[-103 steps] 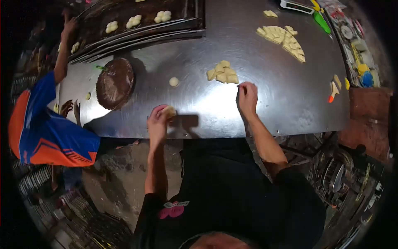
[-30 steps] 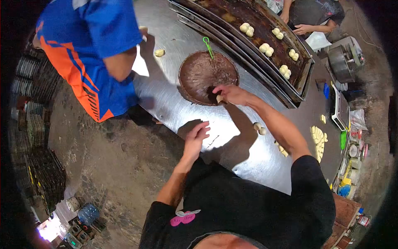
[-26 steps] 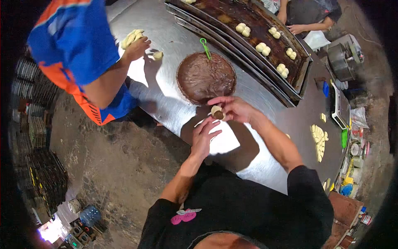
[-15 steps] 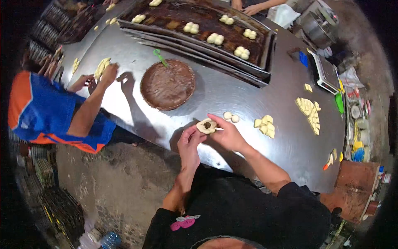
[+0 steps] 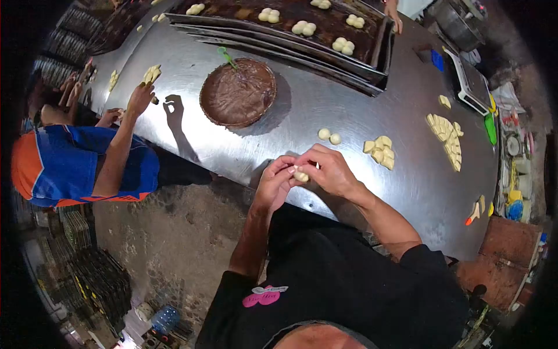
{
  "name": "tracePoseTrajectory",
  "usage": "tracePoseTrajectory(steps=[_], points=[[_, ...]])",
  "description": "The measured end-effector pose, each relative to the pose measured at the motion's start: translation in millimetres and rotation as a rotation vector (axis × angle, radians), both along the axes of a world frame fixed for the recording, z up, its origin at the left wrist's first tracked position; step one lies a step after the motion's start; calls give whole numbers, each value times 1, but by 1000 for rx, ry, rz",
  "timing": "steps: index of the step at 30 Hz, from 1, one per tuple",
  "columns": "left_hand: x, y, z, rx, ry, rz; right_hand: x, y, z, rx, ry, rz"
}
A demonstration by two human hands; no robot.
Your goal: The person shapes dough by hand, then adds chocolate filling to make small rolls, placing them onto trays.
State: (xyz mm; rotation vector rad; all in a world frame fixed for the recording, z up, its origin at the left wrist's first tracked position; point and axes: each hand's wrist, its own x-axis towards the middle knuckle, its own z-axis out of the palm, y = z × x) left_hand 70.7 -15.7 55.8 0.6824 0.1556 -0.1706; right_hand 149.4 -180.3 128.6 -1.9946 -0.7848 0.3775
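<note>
Both my hands meet above the near edge of the metal table, closed round one small piece of pale dough [image 5: 300, 175]. My left hand [image 5: 275, 181] holds it from the left, and my right hand [image 5: 328, 170] pinches its top from the right. Fingers cover much of the dough, so its filling is out of sight. Just beyond them lie two smooth dough balls [image 5: 329, 136]. A cluster of cut dough pieces [image 5: 380, 152] sits to the right. Further left is a round bowl of brown filling [image 5: 239, 93] with a green-handled tool [image 5: 226, 56] in it.
Stacked baking trays [image 5: 279, 43] with dough clusters occupy the far side. At left, a co-worker in a blue and orange shirt [image 5: 70, 163] handles dough. More cut dough [image 5: 446, 139], a scale [image 5: 467, 84] and an orange-tipped tool [image 5: 474, 214] lie at right.
The dough was an open, flattened round with dark filling showing; now it is gathered between my fingers. The camera view has shifted a little. The co-worker's hand has moved by the dough strip.
</note>
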Motion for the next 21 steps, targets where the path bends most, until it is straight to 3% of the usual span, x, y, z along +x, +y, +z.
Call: tracePoseTrajectory(steps=[1, 3, 5, 7, 8, 12, 14, 17, 21], points=[[2, 6, 3, -76, 9, 5, 1, 8, -7, -4, 1, 11], [5, 10, 5, -3, 8, 104, -2, 25, -21, 95, -1, -206], [6, 19, 1, 186, 79, 260, -8, 39, -20, 153, 34, -188], [5, 35, -1, 175, 104, 280, -14, 57, -19, 239, -87, -202], [6, 44, 0, 153, 107, 226, -10, 61, -23, 196, -241, -168], [15, 63, 1, 73, 50, 99, 1, 70, -13, 1, -205, -67], [22, 69, -5, 33, 60, -3, 5, 73, -10, -55, -376, -167], [34, 61, -5, 122, 107, -119, 3, 61, -24, 32, -428, -225], [42, 13, -3, 158, 173, -202, -20, 15, -41, -88, -546, -385]])
